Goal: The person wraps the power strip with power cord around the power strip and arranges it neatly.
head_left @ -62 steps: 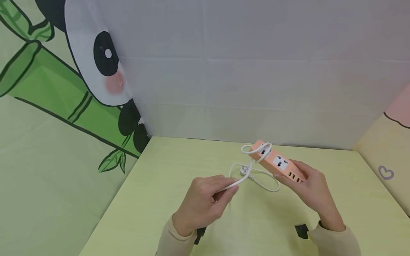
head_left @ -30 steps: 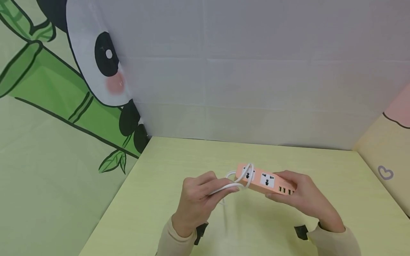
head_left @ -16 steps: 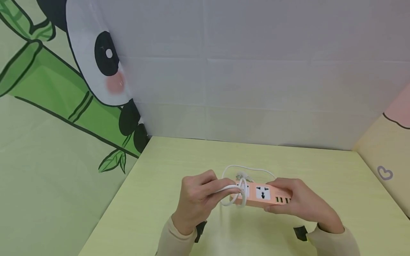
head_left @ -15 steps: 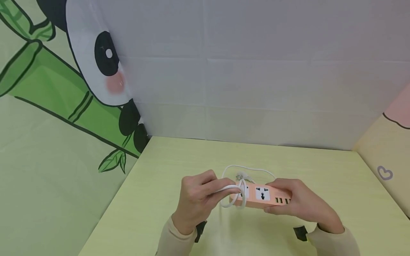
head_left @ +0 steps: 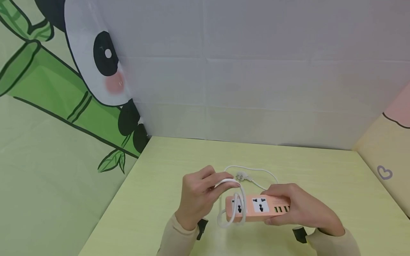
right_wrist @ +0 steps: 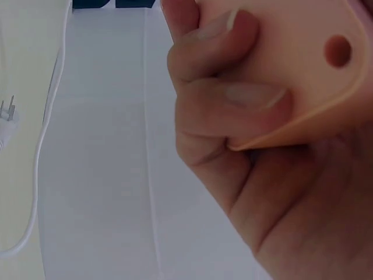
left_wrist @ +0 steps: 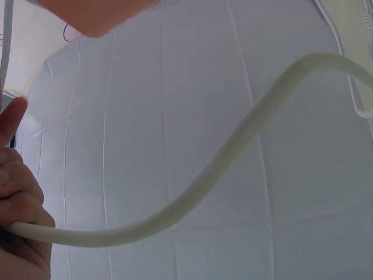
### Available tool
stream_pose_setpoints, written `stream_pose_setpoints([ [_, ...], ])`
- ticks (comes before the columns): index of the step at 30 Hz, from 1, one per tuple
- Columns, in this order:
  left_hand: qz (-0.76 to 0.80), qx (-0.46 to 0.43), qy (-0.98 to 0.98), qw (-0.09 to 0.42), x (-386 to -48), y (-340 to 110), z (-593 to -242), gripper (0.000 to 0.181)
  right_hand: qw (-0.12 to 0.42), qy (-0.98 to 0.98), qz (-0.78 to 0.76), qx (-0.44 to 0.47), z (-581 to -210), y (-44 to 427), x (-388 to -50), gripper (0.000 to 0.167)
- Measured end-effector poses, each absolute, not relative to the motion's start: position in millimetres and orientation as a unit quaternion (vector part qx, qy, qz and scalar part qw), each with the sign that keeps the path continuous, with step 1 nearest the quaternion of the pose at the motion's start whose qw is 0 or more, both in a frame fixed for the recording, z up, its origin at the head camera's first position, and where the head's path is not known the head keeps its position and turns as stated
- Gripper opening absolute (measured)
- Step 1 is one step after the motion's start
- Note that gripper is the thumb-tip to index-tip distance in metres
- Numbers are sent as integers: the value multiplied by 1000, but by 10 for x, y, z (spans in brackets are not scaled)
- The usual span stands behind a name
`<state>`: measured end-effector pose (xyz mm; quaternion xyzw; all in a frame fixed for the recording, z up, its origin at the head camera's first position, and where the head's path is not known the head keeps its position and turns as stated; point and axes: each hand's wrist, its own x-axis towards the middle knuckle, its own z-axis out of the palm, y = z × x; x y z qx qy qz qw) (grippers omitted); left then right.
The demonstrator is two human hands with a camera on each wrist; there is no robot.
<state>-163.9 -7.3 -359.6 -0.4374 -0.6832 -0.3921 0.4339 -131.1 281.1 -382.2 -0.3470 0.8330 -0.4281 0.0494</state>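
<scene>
In the head view my right hand [head_left: 299,206] grips the right end of a salmon-pink power strip [head_left: 251,217] with white socket faces and a row of USB ports. The right wrist view has my fingers curled round the strip's end [right_wrist: 303,64]. A white power cord [head_left: 244,202] is looped round the strip's left end. My left hand [head_left: 201,193] pinches that cord between thumb and fingers, just up and left of the strip. Close in the left wrist view, the cord [left_wrist: 227,146] runs out of the curled fingers.
Behind the strip a white plug [head_left: 241,175] lies on the pale yellow-green table [head_left: 179,153], with a length of cord curving round it. A grey-white backdrop [head_left: 256,85] rises at the table's far edge, and a printed panel [head_left: 64,160] stands at the left.
The power strip has come down and nearer the person, turning from slanted to nearly level. The left hand still holds the cord, now looped round the strip's left end. The plug shows behind again.
</scene>
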Motion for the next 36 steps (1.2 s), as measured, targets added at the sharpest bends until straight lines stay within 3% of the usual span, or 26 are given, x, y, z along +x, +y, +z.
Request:
stream_pose_setpoints([
  [8,-390,-422,-708,411,-1697,-34,-3680,12,24,814,-413,-407,-3824,2814,-1286,35],
  [21,-397,-402,-741,363,-1755,-7,-3760,9,17,798,-424,-428,-3804,2825,-1278,40],
  [36,-461,-381,-777,195,-1719,37,-3802,8,2,773,-450,-448,-3756,2866,-1265,48],
])
